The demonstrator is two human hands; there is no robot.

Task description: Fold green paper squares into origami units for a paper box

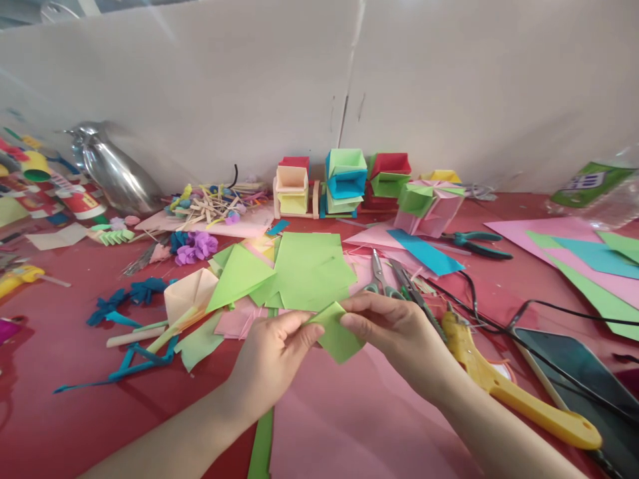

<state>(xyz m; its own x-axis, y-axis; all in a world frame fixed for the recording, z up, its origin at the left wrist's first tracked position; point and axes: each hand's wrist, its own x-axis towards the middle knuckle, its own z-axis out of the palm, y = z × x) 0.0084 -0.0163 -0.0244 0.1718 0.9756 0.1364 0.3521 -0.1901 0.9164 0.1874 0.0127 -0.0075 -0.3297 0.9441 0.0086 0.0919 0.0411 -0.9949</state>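
Observation:
Between my two hands is a small folded piece of green paper point(340, 338), held above a large pink sheet point(359, 419). My left hand point(272, 356) pinches its left corner between thumb and fingers. On the opposite side, my right hand point(397, 332) grips the top right edge with thumb and forefinger. Just beyond the hands lie stacked green paper squares point(314, 269) and a folded green triangle point(242, 274). Scissors point(380, 276) and a utility knife point(417, 296) rest past my right hand. The undersides of the fingers are hidden.
A yellow glue gun point(519, 392) and a phone point(579, 372) lie to the right, with black cables across them. Pliers point(479, 245), folded paper boxes point(346, 183) and a metal jug point(112, 169) stand or lie farther back. Blue paper strips point(142, 359) are left.

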